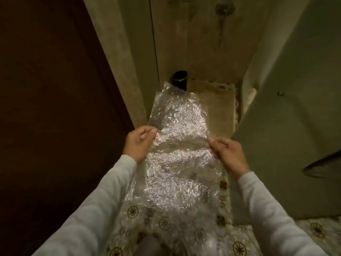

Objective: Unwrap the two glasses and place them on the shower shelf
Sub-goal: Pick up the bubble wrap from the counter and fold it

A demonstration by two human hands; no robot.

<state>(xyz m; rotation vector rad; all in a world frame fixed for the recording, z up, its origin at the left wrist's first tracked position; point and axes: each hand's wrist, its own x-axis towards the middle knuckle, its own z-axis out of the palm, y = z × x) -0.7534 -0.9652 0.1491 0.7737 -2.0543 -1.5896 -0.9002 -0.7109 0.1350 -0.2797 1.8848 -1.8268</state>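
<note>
Two hands are holding one sheet of bubble wrap (177,156) spread out flat at chest height over the patterned floor tiles (238,248). The left hand (138,143) is pinching the sheet's left edge between thumb and fingertips; the right hand (228,154) is pinching the right edge the same way. Both white sleeves (96,206) are reaching forward from the bottom of the view.

No glass is showing inside the sheet, which is hanging open and loose, so in my judgement the unwrapping of one glass is finished or nearly so, and this wrap is now spare. The next move is calling for the sheet to be put aside and for a glass to be found and carried to the shelf; neither a clear glass nor the shower shelf can be made out here.

Beyond the sheet, a dark cup-like container (180,79) is standing upright on the shower floor (217,108), just beside the back wall. Its contents cannot be told. Farther up, a shower fitting (224,10) is hanging on the wall, blurred.
</note>
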